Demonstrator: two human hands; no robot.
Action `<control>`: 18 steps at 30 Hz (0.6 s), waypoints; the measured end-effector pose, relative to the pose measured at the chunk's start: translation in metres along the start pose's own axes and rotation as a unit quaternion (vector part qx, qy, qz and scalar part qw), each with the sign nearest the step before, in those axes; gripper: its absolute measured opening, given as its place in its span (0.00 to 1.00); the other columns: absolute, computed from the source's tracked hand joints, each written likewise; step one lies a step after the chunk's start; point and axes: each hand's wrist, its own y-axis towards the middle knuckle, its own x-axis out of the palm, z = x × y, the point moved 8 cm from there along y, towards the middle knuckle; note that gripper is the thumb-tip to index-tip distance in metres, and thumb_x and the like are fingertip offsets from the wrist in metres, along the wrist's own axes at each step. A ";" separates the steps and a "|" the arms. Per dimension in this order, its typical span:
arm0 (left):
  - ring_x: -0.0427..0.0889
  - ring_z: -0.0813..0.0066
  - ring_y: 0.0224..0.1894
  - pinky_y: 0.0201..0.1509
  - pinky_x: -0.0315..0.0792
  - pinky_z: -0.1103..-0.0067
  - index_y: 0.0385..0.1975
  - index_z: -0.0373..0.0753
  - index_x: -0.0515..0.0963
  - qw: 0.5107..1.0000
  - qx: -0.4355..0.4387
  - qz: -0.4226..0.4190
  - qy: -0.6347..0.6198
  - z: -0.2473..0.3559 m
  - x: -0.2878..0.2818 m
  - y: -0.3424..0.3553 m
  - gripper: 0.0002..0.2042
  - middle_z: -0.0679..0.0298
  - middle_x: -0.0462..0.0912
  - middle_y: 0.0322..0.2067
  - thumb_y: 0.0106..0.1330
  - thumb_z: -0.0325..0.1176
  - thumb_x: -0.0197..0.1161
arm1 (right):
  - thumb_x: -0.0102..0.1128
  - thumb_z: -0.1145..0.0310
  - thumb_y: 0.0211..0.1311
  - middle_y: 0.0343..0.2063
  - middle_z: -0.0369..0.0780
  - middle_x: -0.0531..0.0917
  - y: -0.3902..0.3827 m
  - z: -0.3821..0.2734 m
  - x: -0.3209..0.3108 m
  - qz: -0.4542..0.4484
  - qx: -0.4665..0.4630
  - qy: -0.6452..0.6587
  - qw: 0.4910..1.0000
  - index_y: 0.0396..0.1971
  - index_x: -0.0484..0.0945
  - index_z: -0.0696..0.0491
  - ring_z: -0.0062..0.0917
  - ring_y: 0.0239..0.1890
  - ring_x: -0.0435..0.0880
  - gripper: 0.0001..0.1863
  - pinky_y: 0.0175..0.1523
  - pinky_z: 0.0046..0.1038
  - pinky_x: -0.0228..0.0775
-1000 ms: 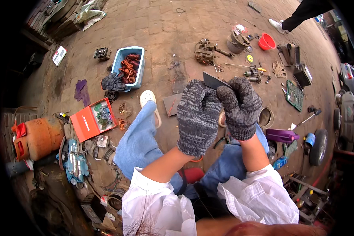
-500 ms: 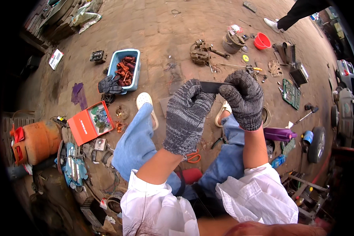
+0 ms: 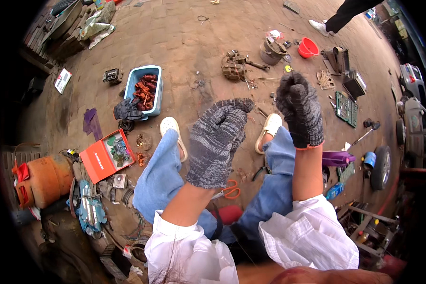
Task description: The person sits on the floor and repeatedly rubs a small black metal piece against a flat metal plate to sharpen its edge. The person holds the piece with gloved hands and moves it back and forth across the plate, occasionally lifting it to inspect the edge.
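My left hand (image 3: 217,142), in a grey-black knitted glove, is raised over the ground in front of me with its fingers curled closed. My right hand (image 3: 300,111), gloved alike, is held apart from it, farther out and to the right, also closed in a fist. What either hand holds, if anything, is hidden by the fingers. Below the left wrist, orange-handled scissors (image 3: 231,190) lie between my legs. A pale blue bin (image 3: 160,92) with reddish copper windings (image 3: 146,91) stands beyond my left foot, and a spare glove (image 3: 128,110) hangs at its near corner.
At left are an open red box (image 3: 98,162) of small parts and an orange gas cylinder (image 3: 49,173). Ahead lie a greasy motor part (image 3: 234,66), a bucket (image 3: 272,52) and a red bowl (image 3: 308,47). A green tool case (image 3: 346,110) and wheel (image 3: 381,168) are at right.
My hands have moved apart, the right one up and outward. The dark flat strip they stretched between them no longer shows. The view has shifted slightly.
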 end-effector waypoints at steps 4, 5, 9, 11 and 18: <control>0.69 0.86 0.25 0.28 0.65 0.89 0.35 0.34 0.74 0.998 -0.036 -0.031 0.042 -0.011 0.007 0.002 0.09 0.68 0.75 0.27 0.56 0.29 0.53 | 0.56 0.62 0.50 0.17 0.31 0.68 -0.008 0.015 0.025 -0.087 0.029 -0.079 0.993 0.30 0.72 0.56 0.13 0.16 0.63 0.13 0.19 0.13 0.53; 0.69 0.86 0.26 0.29 0.65 0.88 0.35 0.34 0.74 0.997 -0.045 -0.033 0.053 -0.016 0.006 0.002 0.09 0.67 0.75 0.28 0.56 0.29 0.53 | 0.56 0.63 0.50 0.17 0.31 0.68 -0.010 0.012 0.029 -0.100 0.015 -0.097 0.990 0.30 0.72 0.56 0.13 0.16 0.64 0.12 0.19 0.14 0.54; 0.71 0.84 0.30 0.32 0.67 0.87 0.35 0.34 0.74 0.996 -0.055 -0.040 0.060 -0.024 0.009 0.001 0.09 0.66 0.75 0.30 0.56 0.28 0.52 | 0.55 0.65 0.50 0.16 0.31 0.68 -0.010 0.016 0.028 -0.097 0.057 -0.054 0.992 0.31 0.73 0.56 0.13 0.15 0.64 0.11 0.19 0.14 0.54; 0.71 0.84 0.31 0.33 0.67 0.87 0.35 0.33 0.73 0.993 -0.091 -0.034 0.063 -0.029 0.008 0.002 0.08 0.65 0.75 0.31 0.57 0.28 0.52 | 0.55 0.66 0.50 0.15 0.31 0.67 -0.013 0.022 0.026 -0.067 0.109 0.010 0.992 0.31 0.73 0.56 0.13 0.14 0.63 0.11 0.19 0.14 0.53; 0.73 0.81 0.32 0.37 0.67 0.85 0.33 0.32 0.73 0.995 0.024 -0.014 0.100 -0.020 0.011 0.000 0.07 0.64 0.75 0.31 0.55 0.24 0.53 | 0.59 0.68 0.46 0.12 0.30 0.65 -0.012 0.010 0.016 -0.001 0.075 0.033 0.997 0.28 0.72 0.55 0.12 0.12 0.60 0.10 0.16 0.14 0.50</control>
